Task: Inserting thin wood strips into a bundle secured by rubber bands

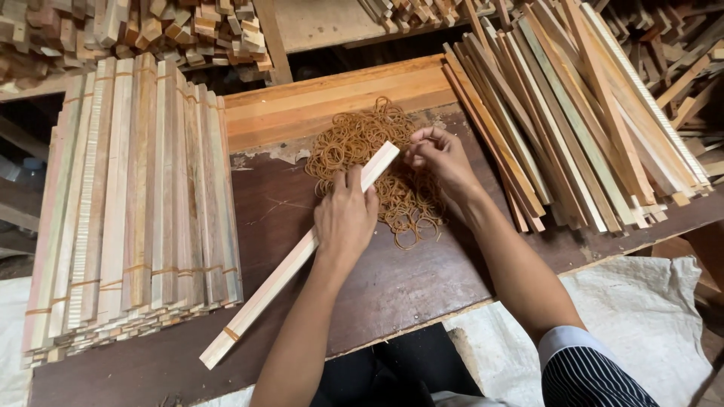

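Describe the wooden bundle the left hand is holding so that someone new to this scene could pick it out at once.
On the dark worktop, between the banded stack of slats and the loose pile, lies a heap of rubber bands. The pale slat bundle runs diagonally across it under the left hand, alone, banded near its lower end.

I see the rubber bands heaped mid-worktop, banded slats stacked to their left, loose slats piled right, and one slat bundle lying diagonally across the front.

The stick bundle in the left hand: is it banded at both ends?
No. The stick bundle shows a rubber band only near its near end; the far end, by the right hand, is bare.
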